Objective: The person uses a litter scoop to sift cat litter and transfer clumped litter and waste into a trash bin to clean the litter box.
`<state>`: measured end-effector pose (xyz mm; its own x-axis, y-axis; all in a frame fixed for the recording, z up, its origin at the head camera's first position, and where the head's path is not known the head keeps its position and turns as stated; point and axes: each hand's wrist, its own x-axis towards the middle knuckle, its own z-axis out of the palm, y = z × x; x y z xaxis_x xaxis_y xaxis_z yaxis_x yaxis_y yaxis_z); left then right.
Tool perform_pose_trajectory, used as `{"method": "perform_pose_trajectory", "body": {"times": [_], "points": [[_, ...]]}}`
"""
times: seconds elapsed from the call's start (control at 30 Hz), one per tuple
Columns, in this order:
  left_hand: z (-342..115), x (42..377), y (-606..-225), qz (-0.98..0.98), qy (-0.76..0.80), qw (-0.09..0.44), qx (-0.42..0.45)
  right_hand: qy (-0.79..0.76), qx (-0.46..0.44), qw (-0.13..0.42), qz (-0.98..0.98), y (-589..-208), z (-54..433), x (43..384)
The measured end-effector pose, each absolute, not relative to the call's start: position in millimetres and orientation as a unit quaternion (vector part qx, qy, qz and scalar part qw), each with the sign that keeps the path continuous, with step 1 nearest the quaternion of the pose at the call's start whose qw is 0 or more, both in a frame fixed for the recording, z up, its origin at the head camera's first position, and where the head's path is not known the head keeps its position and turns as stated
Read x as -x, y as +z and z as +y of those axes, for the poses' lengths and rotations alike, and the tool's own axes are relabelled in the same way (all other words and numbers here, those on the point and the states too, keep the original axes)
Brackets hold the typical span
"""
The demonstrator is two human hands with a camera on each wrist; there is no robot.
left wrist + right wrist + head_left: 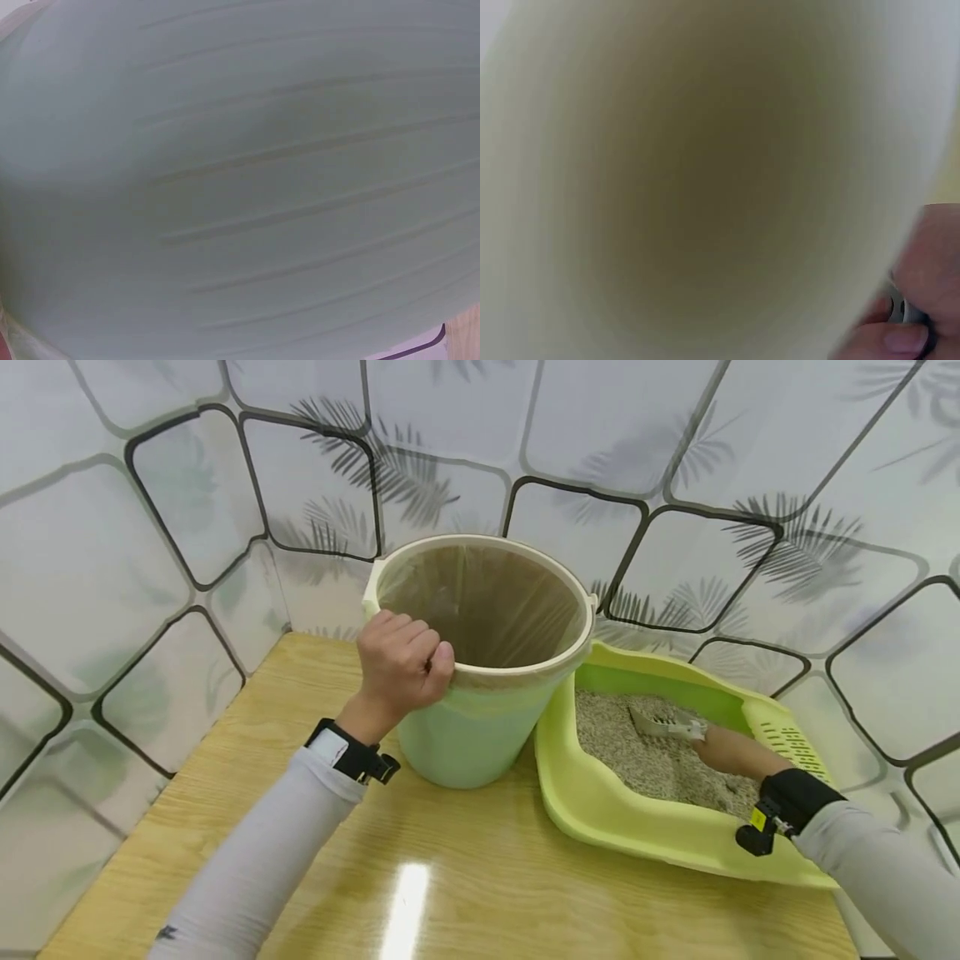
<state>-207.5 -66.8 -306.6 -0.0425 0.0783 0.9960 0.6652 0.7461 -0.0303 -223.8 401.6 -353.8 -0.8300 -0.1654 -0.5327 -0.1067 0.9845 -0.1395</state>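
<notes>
My left hand (pixel 405 662) grips the near left rim of a pale green trash bin (pixel 468 735), which is lined with a thin translucent bag (pixel 480 602). The bin's ribbed outer side (pixel 285 165) fills the left wrist view. To the right, my right hand (pixel 723 750) holds a litter scoop (pixel 666 727) by its handle, with the scoop's head down at the grey litter (pixel 622 752) inside a yellow-green litter box (pixel 592 797). Curled fingers (pixel 907 337) show at the lower right of the right wrist view, where a large blurred pale surface covers most of the frame.
Bin and litter box stand side by side on a wood-grain tabletop (pixel 480 877). Behind them runs a patterned wall covering (pixel 442 435) with leaf prints. A slotted step (pixel 795 747) forms the right end of the box.
</notes>
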Motion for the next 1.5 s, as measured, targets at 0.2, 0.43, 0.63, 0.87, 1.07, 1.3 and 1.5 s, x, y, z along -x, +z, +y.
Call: {"method": "perform_pose_trajectory", "body": {"times": [0.2,0.43,0.63,0.87,1.07,1.3,1.5], "points": [[-70.8,209.6,-305.7,-0.683,-0.233,0.638,0.268,-0.100,0.052,0.236,0.965,-345.4,405.2,201.1],[-77.6,210.6,-309.1,-0.692,-0.224,0.635,0.261,-0.151,0.024,0.192,0.969,-335.2,399.3,166.5],[-74.7,210.8,-311.3,-0.696,-0.220,0.630,0.264,-0.191,-0.017,0.126,0.973,-326.7,398.3,133.8],[-68.1,208.9,-309.3,-0.693,-0.224,0.629,0.271,-0.214,-0.050,0.044,0.975,-315.4,402.7,109.7],[-64.5,205.1,-305.9,-0.693,-0.227,0.628,0.272,-0.208,-0.062,0.007,0.976,-313.2,409.7,100.9],[-63.8,205.7,-306.3,-0.692,-0.228,0.629,0.272,-0.114,-0.058,-0.047,0.991,-308.3,406.3,98.4],[-63.7,206.7,-306.7,-0.690,-0.229,0.631,0.272,-0.014,-0.010,-0.098,0.995,-303.9,395.7,101.2]]}}
